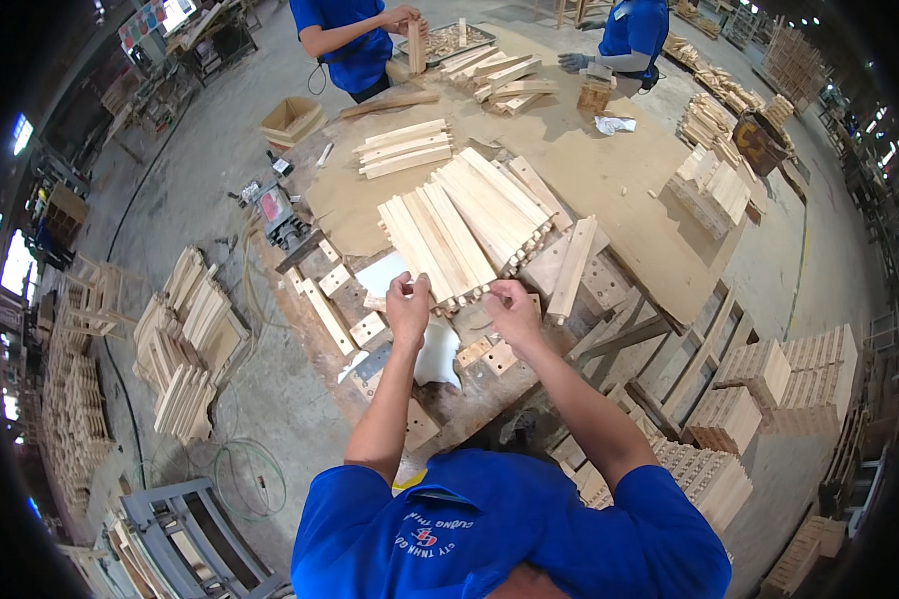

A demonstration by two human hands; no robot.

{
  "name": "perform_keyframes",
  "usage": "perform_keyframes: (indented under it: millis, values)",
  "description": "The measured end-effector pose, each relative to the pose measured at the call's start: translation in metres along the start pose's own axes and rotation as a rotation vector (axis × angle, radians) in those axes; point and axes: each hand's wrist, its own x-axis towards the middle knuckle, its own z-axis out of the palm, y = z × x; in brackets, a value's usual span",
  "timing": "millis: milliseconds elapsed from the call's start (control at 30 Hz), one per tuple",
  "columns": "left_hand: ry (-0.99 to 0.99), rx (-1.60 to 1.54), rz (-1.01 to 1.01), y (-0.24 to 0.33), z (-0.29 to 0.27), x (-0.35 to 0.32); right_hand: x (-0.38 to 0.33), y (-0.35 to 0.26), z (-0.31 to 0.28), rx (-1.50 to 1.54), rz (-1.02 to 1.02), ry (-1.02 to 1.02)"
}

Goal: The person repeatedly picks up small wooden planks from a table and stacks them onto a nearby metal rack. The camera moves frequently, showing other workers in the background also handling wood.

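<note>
Okay, row of pale wood sticks (pixel 435 245) laid side by side on table (pixel 589 170), closer to near edge. Their near ends flanked by left hand (pixel 408 307) and right hand (pixel 512 317); fingers curled on both, can't be told if anything's really gripped. White piece (pixel 438 357) seen close to near edge. Over at far edge, upright wood block (pixel 417 48) held by co-worker (pixel 355 45).
</note>
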Motion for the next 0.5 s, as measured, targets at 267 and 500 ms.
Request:
perform_keyframes:
  millis: [267,500]
  values:
    - [-0.031,-0.157,-0.173,0.020,0.003,-0.002,0.032,0.000,0.023,-0.243,-0.098,0.094]
    - [-0.042,-0.274,-0.176,0.029,-0.005,-0.007,0.019,0.020,0.046,-0.174,-0.131,0.098]
